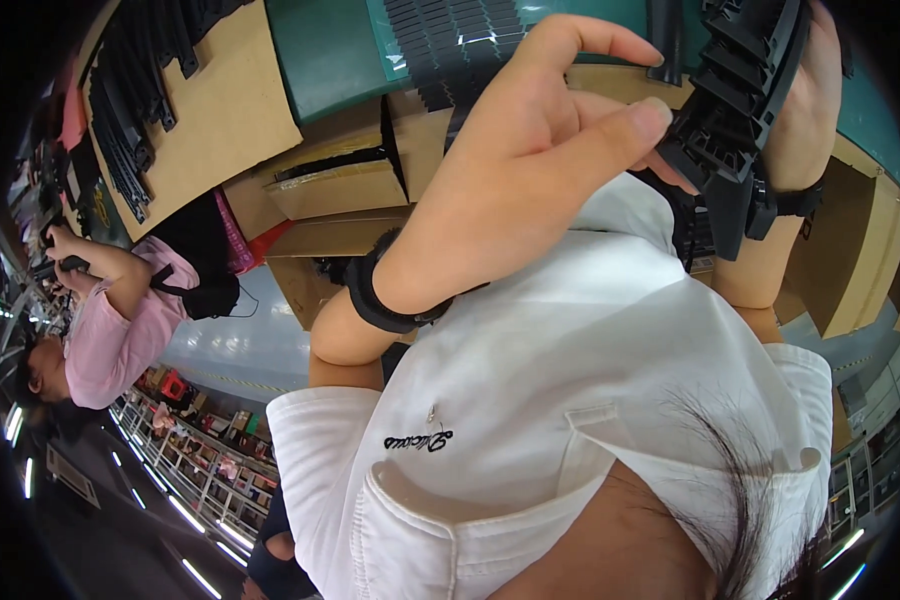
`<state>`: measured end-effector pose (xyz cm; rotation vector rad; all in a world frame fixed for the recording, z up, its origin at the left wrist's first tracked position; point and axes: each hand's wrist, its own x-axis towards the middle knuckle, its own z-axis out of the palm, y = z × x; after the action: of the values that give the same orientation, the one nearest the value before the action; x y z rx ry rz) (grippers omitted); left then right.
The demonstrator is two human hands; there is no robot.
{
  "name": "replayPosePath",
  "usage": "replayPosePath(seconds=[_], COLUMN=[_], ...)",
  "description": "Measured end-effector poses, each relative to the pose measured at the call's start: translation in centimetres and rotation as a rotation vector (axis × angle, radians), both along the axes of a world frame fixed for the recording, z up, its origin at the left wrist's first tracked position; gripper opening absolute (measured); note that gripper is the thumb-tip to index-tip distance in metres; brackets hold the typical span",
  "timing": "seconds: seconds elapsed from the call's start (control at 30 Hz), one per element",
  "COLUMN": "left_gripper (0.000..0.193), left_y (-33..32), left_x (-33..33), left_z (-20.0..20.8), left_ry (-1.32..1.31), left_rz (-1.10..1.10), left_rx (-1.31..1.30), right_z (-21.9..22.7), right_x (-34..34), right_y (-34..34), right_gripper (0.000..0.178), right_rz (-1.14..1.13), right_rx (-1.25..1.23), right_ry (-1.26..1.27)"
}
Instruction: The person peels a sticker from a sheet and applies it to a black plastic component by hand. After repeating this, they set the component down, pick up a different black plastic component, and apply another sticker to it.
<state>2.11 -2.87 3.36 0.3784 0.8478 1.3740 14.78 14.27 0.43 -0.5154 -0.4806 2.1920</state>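
Below the edge of the green table (325, 50), a cardboard box (345, 188) held something dark, hard to make out; another cardboard box (838, 262) stood at right. Dark script (420, 441) marked the white shirt (580, 350). The right hand (815, 120), fingers partly hidden, clasped a black slatted part (740, 90), cut off above. The left hand (550, 150) was beside it, thumb and forefinger apart; I cannot tell whether it touched.

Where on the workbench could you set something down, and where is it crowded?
Bare: the green table between the cardboard and the dark strips; also the cardboard's right side. Crowded: its left side, under black parts, and the upper right, around the left hand, right hand and black frame.
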Motion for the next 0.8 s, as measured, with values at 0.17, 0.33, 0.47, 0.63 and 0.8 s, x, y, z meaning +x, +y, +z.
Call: replayPosePath(seconds=[0.17, 0.33, 0.47, 0.63, 0.8], left_gripper=[0.042, 0.035, 0.03, 0.02, 0.026], left_y=[0.0, -0.1, -0.2, -0.8, -1.0], left_x=[-0.3, 0.0, 0.2, -0.1, -0.3], left_z=[0.7, -0.2, -0.7, -1.5, -2.2], left_ry=[0.02, 0.219, 0.121, 0.066, 0.065], left_rz=[-0.112, -0.17, -0.125, -0.192, -0.422], left_rx=[-0.045, 0.005, 0.014, 0.009, 0.09], right_z=[-0.2, -0.5, -0.8, 0.4, 1.0], right_x=[0.2, 0.1, -0.1, -1.9, -2.3], right_y=[-0.1, 0.0, 0.0, -4.2, -4.5], right_gripper=[0.016, 0.016, 0.016, 0.018, 0.021], right_rz=[0.034, 0.011, 0.056, -0.217, -0.267], right_rx=[-0.045, -0.058, -0.076, 0.025, 0.318], right_ry=[0.039, 0.05, 0.103, 0.117, -0.091])
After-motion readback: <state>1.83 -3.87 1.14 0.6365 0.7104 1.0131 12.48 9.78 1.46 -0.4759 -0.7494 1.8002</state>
